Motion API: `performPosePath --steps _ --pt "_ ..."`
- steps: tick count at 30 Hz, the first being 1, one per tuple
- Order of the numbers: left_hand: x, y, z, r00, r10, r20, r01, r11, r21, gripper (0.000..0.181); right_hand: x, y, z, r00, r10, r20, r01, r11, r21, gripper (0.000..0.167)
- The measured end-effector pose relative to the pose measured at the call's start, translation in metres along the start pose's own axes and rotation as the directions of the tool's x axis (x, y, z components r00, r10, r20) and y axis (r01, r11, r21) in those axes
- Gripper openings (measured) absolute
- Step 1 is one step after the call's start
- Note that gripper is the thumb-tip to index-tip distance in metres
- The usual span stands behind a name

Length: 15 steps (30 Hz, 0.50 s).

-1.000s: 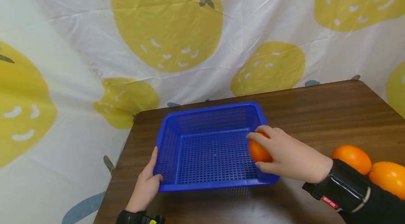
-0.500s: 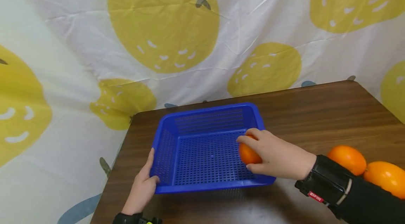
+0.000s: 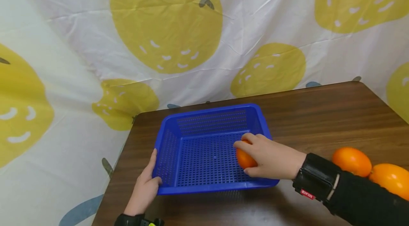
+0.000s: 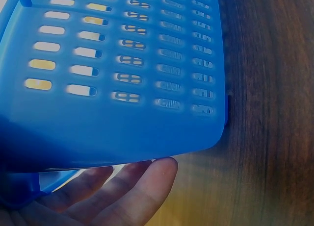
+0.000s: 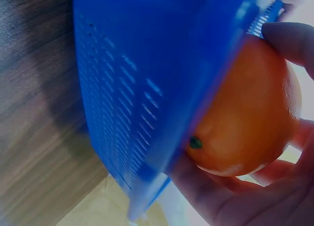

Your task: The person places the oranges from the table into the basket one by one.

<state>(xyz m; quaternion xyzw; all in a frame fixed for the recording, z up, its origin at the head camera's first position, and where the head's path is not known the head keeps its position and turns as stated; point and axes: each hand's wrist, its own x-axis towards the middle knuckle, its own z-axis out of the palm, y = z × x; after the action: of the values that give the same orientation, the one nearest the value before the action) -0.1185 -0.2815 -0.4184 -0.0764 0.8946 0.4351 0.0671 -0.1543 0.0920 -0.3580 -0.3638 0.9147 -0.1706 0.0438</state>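
Observation:
A blue plastic basket (image 3: 214, 187) with slotted walls and floor sits on the wooden table, its inside facing me. My left hand (image 3: 143, 187) grips its left side near the front corner; in the left wrist view the fingers (image 4: 157, 182) lie along the basket's edge. My right hand (image 3: 273, 158) holds an orange (image 3: 245, 159) over the right part of the basket. Seen from the right wrist, fingers and thumb curl round this orange (image 5: 250, 108), its green stem spot showing, beside the basket wall (image 5: 122, 98).
Two more oranges, one (image 3: 352, 161) behind the other (image 3: 391, 180), lie on the table (image 3: 319, 112) to the right, next to the right forearm. A white cloth (image 3: 249, 34) printed with yellow fruit hangs behind the table and along its left side.
My right hand has carried the orange left and slightly down, from the basket's right wall further over its floor. The left hand keeps its grip, and the basket stays about where it was.

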Motion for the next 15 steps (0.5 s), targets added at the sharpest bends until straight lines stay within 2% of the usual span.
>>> performPosePath --steps 15 --pt "0.000 0.000 0.000 1.000 0.004 0.003 -0.004 1.000 -0.003 0.092 0.011 0.006 0.015 0.997 0.016 0.076 -0.015 1.000 -0.015 0.061"
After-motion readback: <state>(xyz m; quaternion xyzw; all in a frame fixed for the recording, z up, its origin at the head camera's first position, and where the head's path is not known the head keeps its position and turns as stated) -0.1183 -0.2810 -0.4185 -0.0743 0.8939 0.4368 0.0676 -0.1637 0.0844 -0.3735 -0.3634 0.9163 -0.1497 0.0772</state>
